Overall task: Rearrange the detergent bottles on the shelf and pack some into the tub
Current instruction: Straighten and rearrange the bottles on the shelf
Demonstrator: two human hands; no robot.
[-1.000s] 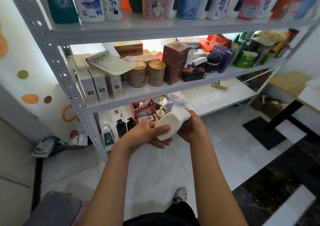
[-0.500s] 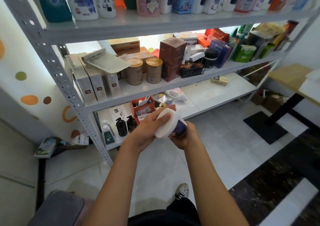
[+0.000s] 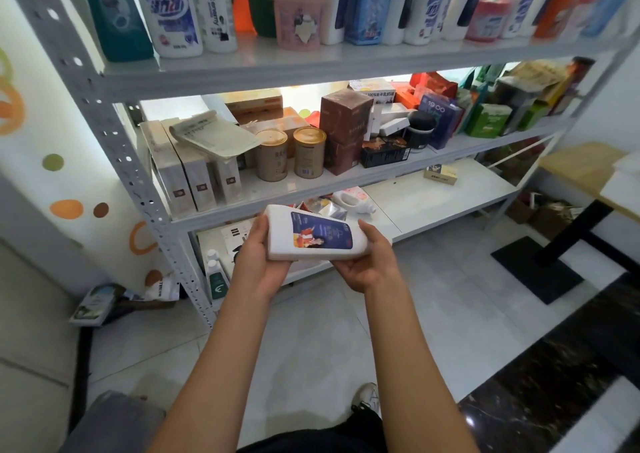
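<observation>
I hold a white detergent bottle (image 3: 311, 239) with a dark blue label flat in front of me, label facing up. My left hand (image 3: 258, 262) grips its left end and my right hand (image 3: 369, 262) cups its right end from below. Several detergent bottles (image 3: 173, 12) stand in a row on the top shelf (image 3: 311, 68) of the grey metal rack. Another white bottle (image 3: 353, 201) lies on its side on the bottom shelf. No tub is in view.
The middle shelf (image 3: 294, 189) carries boxes, two gold-lidded cans (image 3: 308, 152) and packets. Small bottles (image 3: 216, 276) stand at the bottom shelf's left. A black-legged table (image 3: 588, 175) is at right, a grey seat (image 3: 114, 425) at lower left, my shoe (image 3: 367, 397) on the tiled floor.
I have turned the white bottle in both hands, from end-on to lying flat with its blue label up. My hands have spread to its two ends.
</observation>
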